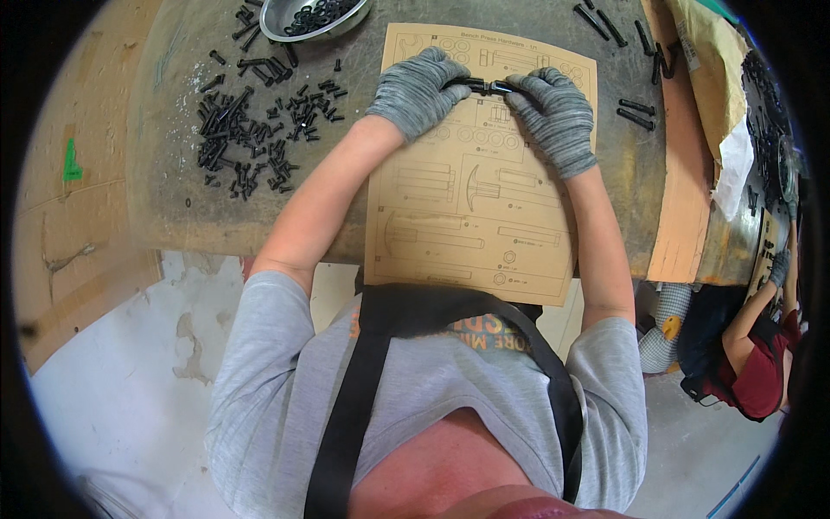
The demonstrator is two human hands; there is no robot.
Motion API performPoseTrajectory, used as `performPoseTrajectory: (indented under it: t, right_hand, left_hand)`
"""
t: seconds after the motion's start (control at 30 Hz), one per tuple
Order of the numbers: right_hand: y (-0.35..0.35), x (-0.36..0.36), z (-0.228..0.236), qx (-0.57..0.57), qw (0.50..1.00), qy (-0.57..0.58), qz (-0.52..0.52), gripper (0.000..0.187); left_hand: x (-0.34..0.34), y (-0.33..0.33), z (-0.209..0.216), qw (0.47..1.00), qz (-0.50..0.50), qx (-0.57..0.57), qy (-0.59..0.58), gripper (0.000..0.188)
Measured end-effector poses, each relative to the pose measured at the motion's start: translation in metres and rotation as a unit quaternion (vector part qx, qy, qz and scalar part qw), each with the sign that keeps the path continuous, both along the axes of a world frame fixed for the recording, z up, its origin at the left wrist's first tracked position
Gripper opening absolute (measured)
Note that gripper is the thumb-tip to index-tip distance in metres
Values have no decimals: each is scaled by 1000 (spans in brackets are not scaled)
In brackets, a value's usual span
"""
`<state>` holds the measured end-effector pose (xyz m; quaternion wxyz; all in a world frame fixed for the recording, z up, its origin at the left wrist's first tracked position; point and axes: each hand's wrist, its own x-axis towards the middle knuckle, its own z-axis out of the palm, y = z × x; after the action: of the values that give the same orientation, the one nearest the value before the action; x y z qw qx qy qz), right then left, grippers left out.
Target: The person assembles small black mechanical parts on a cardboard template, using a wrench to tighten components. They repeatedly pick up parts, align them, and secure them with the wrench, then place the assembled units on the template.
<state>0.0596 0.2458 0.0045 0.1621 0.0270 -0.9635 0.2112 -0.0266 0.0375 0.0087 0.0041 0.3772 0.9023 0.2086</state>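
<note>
A steel bowl point(316, 17) at the bench's far edge holds a heap of small black washers or nuts, too many to count. Just below it, loose black screws point(251, 121) lie scattered on the workbench point(173, 199), dozens of them. Both grey-gloved hands rest on one tan parts template sheet point(475, 208): the left hand point(417, 91) and the right hand point(553, 117) each pinch an end of one black bolt point(486, 86). Two bolts point(635, 112) lie right of the sheet.

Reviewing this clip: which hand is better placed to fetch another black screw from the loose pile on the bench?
Probably the left hand: the pile of black screws lies on its side, while the right hand would have to cross over.
</note>
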Motion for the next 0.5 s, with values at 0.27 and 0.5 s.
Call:
performPoseTrajectory:
  t: [0.27,0.5]
  right_hand:
    - [-4,3,3,1,1000,-2,-11,27]
    - [-20,4,18,117,984,125,56,32]
  left_hand:
    - [4,-3,3,996,29,72,38,32]
    - [17,-23,7,986,49,138,82,22]
